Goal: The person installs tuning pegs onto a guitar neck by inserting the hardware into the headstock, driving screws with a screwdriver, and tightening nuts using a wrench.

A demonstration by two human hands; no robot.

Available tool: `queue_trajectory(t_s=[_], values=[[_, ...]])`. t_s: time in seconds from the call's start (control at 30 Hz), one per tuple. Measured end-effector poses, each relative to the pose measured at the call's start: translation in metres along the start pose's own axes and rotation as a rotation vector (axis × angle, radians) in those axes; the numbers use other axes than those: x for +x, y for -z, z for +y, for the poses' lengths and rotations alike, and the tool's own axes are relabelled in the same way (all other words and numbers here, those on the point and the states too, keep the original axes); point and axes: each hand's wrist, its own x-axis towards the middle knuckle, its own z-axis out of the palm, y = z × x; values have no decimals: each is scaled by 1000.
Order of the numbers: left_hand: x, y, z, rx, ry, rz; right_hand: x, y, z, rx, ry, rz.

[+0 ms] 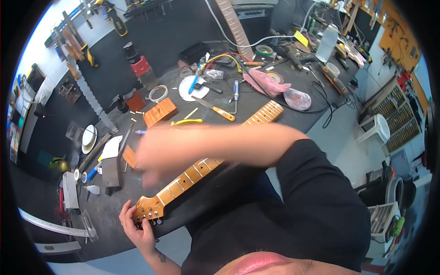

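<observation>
A guitar neck (184, 180) with a maple-coloured fretboard lies diagonally along the bench's near edge. My left hand (137, 233) is wrapped round its headstock (147, 206), fingers above and thumb near the tuners. Crossing over the middle of the neck is my right forearm. My right hand (153, 149) is smeared by motion, so its fingers and anything in them cannot be made out. Close beyond it are an orange-brown wooden block (160, 112), a yellow curved object (187, 122) and a knife with a wooden handle (223, 114).
On the dark workbench (286, 121) lie a roll of tape (158, 94), a blue screwdriver (236, 90), a pink cloth (266, 83) and cables. A clear bottle (327, 43) stands at the back right. A metal ruler (55, 223) is at the left, and a white stool (376, 128) on the floor.
</observation>
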Motion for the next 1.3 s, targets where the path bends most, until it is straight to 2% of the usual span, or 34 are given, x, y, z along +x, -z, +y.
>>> queue_trajectory(t_s=[0.03, 0.07, 0.1, 0.13, 0.2, 0.23, 0.27, 0.3, 0.33, 0.37, 0.4, 0.53, 0.67, 0.8, 0.97, 1.0, 1.07, 1.13, 1.17, 1.2, 1.3], values=[[1, 0, 5, 79, -16, -13, 0, -7, 59, -119, 74, 386], [2, -1, 8, 124, -38, -19, -17, 26, 95, -181, -59, 529], [3, -2, 11, 170, -62, -25, -50, 62, 108, 29, -323, 704], [5, -3, 13, 215, -86, -35, -72, 82, 157, 196, -379, 934], [10, -6, 17, 211, -79, -36, -125, 133, 321, 187, -561, 1409], [11, -6, 17, 211, -78, -38, -151, 153, 327, -338, -378, 1509], [11, -6, 17, 215, -77, -42, -180, 176, 398, -250, -661, 1626], [11, -7, 18, 216, -80, -37, -202, 195, 426, -212, -895, 1646], [12, -8, 18, 220, -83, -29, -223, 207, 461, -391, -1018, 1607], [13, -9, 20, 225, -87, -20, -241, 219, 459, -424, -1221, 1370], [14, -10, 21, 225, -87, -18, -256, 229, 485, -441, -1269, 1268], [15, -10, 23, 246, -96, 3, -260, 246, 510, -505, -1058, 1140], [19, -10, 27, 255, -97, -3, -224, 237, 472, -461, -1160, 1099], [18, -8, 30, 239, -79, 4, -216, 240, 491, -333, -1090, 1214], [20, -7, 32, 231, -73, 13, -214, 251, 478, -383, -940, 1661], [20, -7, 32, 229, -67, 11, -221, 256, 471, -270, -900, 1721], [19, -7, 30, 218, -58, 28, -227, 267, 450, -454, -831, 1898], [18, -8, 27, 187, -59, 29, -233, 267, 374, -62, -416, 2097], [17, -8, 27, 189, -51, 25, -228, 259, 339, 134, -203, 2097], [18, -9, 28, 191, -62, 27, -223, 251, 325, 194, -89, 2131], [19, -6, 25, 213, -101, 24, -193, 202, 251, 630, 101, 1993]])
